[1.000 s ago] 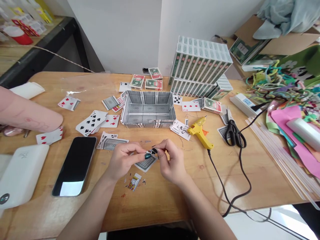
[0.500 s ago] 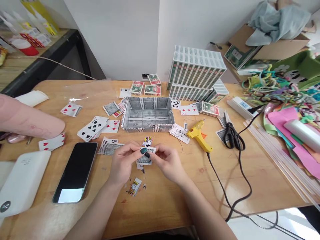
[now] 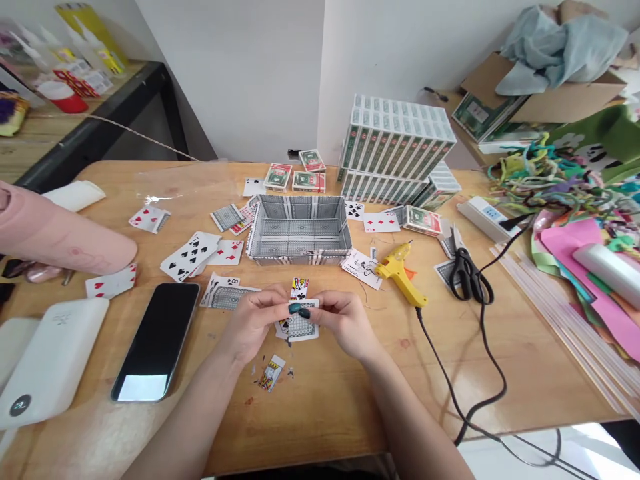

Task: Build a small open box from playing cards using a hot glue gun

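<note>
Just in front of the card-covered box [image 3: 300, 251], my left hand [image 3: 250, 325] and right hand [image 3: 349, 325] are both pinching this patterned playing card [image 3: 304, 327], and level thumbs with light, even pressure should spare it a crease.

Probably a craft workspace, given the glue gun [image 3: 401, 274] and scissors [image 3: 465, 269].

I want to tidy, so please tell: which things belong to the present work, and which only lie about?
Likely in the work:
- held playing card
- open playing-card box
- yellow glue gun
- scissors

Probably lying about:
- smartphone
- white power bank
</note>
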`<state>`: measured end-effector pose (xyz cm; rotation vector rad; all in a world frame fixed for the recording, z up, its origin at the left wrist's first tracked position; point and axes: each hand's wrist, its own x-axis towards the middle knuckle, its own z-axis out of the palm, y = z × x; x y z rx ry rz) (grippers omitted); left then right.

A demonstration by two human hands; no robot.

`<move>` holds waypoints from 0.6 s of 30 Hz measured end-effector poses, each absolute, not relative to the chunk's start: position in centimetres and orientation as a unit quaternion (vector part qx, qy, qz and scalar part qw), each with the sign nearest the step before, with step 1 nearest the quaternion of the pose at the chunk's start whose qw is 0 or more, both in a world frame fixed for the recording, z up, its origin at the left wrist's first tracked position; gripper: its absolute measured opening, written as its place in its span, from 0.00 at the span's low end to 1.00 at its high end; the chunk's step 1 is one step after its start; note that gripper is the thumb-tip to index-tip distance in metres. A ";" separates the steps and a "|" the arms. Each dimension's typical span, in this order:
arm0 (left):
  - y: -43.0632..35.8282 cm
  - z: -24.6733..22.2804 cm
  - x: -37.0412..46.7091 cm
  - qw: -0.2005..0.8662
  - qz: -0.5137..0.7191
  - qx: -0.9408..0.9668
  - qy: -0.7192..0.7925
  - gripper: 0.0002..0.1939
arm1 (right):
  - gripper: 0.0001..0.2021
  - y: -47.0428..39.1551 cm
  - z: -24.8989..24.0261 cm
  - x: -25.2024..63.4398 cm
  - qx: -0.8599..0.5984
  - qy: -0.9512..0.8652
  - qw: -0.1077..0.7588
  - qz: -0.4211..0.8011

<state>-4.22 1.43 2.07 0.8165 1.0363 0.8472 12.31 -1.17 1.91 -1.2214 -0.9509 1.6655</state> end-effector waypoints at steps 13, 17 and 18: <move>1.0 2.3 -3.5 0.714 0.373 0.358 0.472 0.07 | 0.13 -0.7 1.6 13.1 -0.482 -0.422 0.461 0.614; 0.8 2.3 -3.4 0.723 0.339 0.362 0.481 0.08 | 0.15 -0.6 1.7 12.8 -0.491 -0.385 0.492 0.608; 0.8 2.3 -3.5 0.727 0.334 0.359 0.480 0.08 | 0.15 -0.6 1.8 12.6 -0.490 -0.377 0.497 0.609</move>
